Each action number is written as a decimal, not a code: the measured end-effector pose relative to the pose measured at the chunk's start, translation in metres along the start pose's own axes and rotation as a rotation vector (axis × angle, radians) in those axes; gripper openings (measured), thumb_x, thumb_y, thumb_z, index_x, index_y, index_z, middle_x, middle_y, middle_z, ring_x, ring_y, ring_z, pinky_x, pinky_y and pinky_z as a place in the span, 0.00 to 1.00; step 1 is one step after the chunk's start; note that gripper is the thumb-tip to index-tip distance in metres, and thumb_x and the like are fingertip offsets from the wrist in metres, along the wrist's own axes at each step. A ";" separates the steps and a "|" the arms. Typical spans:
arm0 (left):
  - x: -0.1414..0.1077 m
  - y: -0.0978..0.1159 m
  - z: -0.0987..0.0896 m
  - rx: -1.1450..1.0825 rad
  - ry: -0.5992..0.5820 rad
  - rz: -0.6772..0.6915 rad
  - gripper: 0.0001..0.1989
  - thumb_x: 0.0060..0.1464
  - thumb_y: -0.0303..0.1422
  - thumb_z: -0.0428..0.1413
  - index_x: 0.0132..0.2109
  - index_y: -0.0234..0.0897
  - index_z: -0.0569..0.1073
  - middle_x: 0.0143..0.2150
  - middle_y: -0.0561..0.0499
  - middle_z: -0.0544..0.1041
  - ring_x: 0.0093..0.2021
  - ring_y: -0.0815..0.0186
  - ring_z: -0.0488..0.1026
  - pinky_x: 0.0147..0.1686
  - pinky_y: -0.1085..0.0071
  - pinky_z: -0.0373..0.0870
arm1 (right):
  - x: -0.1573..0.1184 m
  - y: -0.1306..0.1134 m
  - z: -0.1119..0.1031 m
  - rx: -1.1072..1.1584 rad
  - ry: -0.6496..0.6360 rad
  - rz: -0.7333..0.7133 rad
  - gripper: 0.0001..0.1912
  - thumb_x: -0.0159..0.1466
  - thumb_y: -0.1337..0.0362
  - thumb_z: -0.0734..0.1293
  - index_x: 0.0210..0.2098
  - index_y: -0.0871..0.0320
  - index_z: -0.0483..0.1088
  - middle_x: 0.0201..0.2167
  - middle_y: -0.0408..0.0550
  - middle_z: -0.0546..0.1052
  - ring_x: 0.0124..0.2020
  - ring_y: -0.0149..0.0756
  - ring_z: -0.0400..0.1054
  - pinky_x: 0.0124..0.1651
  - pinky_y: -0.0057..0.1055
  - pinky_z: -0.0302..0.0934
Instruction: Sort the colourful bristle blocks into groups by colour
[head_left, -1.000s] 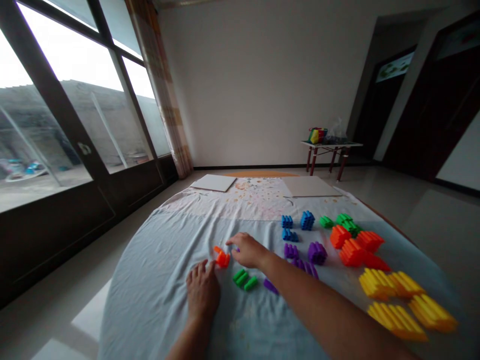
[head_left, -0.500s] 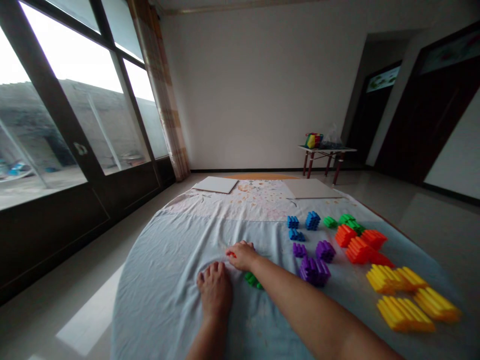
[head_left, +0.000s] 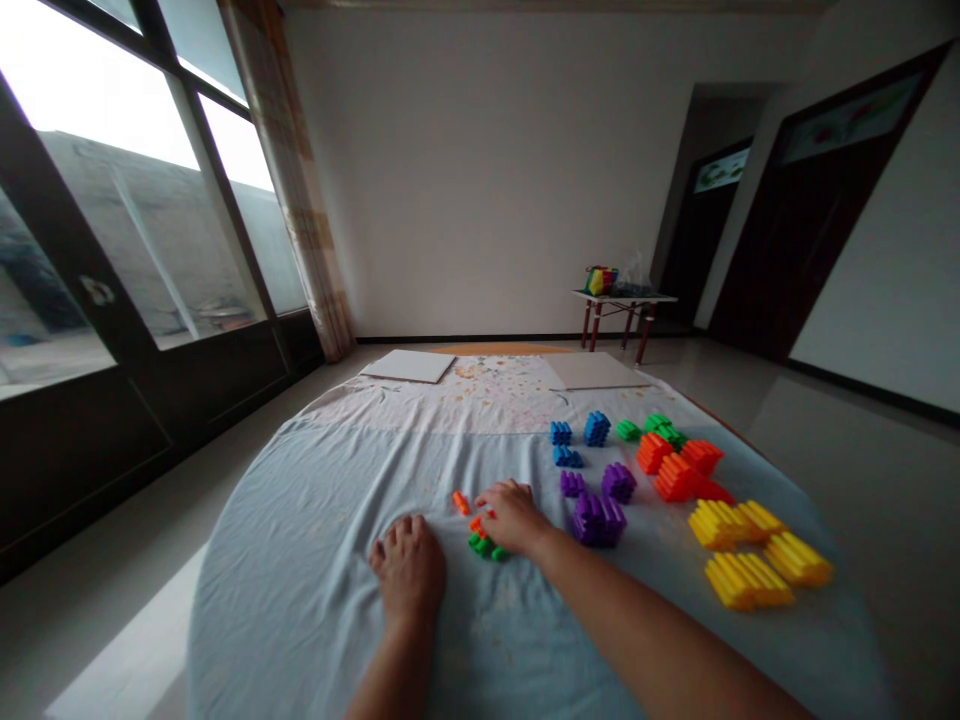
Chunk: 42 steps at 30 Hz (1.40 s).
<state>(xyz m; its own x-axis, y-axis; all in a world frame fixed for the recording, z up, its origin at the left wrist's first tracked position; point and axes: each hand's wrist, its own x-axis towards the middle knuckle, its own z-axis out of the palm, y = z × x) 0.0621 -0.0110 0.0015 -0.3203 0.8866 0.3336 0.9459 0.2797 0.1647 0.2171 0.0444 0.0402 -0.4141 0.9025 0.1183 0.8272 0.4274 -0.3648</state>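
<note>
My left hand [head_left: 409, 565] lies flat on the blue cloth [head_left: 300, 540], fingers stretched out, holding nothing. To its right, my right hand [head_left: 514, 515] is bent low over the cloth, with its thumb and forefinger closed at an orange plastic block [head_left: 478, 525]. Just below that block, green plastic blocks [head_left: 487, 547] rest on the cloth, partly touching or overlapped by the orange one; I cannot tell if they are joined. A small orange stick-shaped block [head_left: 460, 502] lies by itself between my two hands, beyond the green ones.
Right of my right hand sit purple blocks [head_left: 598, 520], blue blocks [head_left: 597, 429], green blocks [head_left: 664, 430], red-orange blocks [head_left: 675, 476] and yellow blocks [head_left: 750, 580], grouped by colour. Two flat boards, a white board [head_left: 411, 366] and a beige board [head_left: 592, 371], lie at the far end.
My right hand has drawn back to the right, uncovering the green blocks and the small orange block on the cloth. My left hand stays flat. The camera view has turned slightly right.
</note>
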 end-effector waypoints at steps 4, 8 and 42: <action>0.002 -0.002 0.006 0.000 -0.015 0.011 0.19 0.56 0.29 0.40 0.51 0.37 0.68 0.51 0.43 0.70 0.52 0.57 0.64 0.54 0.55 0.48 | -0.003 -0.008 -0.003 -0.056 0.088 0.015 0.18 0.57 0.53 0.63 0.42 0.55 0.74 0.41 0.53 0.76 0.48 0.45 0.64 0.47 0.38 0.56; 0.002 -0.005 0.009 0.007 -0.035 0.060 0.21 0.56 0.29 0.39 0.53 0.39 0.67 0.54 0.44 0.69 0.55 0.58 0.62 0.56 0.55 0.46 | 0.000 -0.012 0.003 -0.078 -0.034 0.027 0.15 0.55 0.57 0.64 0.39 0.56 0.75 0.39 0.54 0.76 0.44 0.46 0.67 0.46 0.39 0.57; 0.027 0.028 0.004 -0.017 -0.218 0.317 0.28 0.50 0.24 0.40 0.56 0.50 0.66 0.59 0.51 0.66 0.58 0.62 0.60 0.58 0.60 0.52 | -0.130 0.054 0.017 0.463 0.002 -0.369 0.26 0.53 0.58 0.68 0.52 0.55 0.68 0.50 0.52 0.69 0.50 0.41 0.62 0.56 0.35 0.52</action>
<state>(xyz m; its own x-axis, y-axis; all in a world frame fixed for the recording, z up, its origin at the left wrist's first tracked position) 0.0804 0.0226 0.0119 0.0083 0.9862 0.1651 0.9946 -0.0252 0.1006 0.3089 -0.0513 -0.0106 -0.6417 0.6990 0.3156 0.3765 0.6456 -0.6644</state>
